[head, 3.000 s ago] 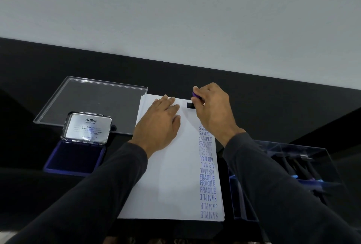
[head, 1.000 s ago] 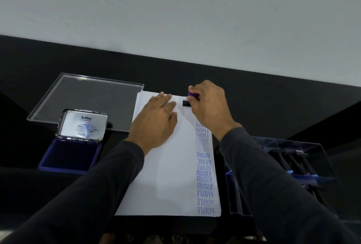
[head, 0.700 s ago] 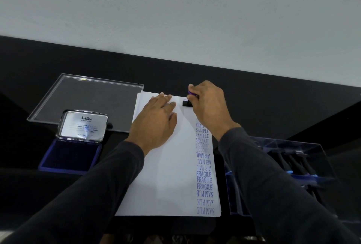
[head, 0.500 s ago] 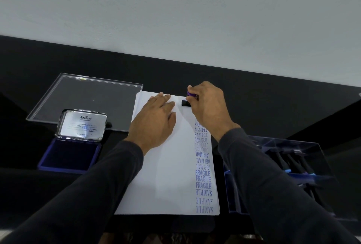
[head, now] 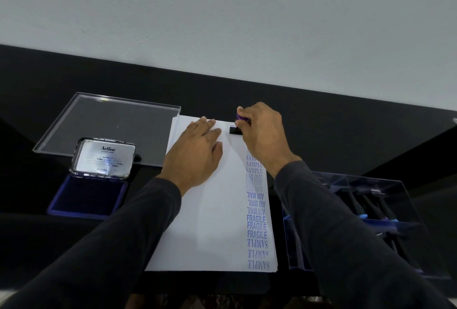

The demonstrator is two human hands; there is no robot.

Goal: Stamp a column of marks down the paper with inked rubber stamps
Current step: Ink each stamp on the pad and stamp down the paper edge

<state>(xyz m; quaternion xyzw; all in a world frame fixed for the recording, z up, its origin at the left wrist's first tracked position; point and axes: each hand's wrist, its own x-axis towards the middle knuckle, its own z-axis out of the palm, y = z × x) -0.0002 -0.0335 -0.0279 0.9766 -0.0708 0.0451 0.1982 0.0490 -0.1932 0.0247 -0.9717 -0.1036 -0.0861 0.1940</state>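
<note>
A stack of white paper (head: 217,222) lies on the black table, with a column of blue marks (head: 257,212) down its right side reading SAMPLE, FAX OUT, AIR MAIL and FRAGILE. My right hand (head: 262,135) grips a rubber stamp (head: 236,128) with a purple handle and a black base at the paper's far right corner. A faint blue mark shows just beyond the base. My left hand (head: 195,153) lies flat on the upper part of the sheet, fingers straight, beside the stamp.
An open blue ink pad (head: 89,196) with its silver Artline lid raised sits to the left. Behind it lies a clear acrylic tray (head: 108,123). A clear box (head: 371,209) holding several stamps stands at the right. A grey wall rises behind the table.
Both hands stay at the top of the paper. The stamp's base has shifted slightly nearer, and a faint blue mark now shows beyond it.
</note>
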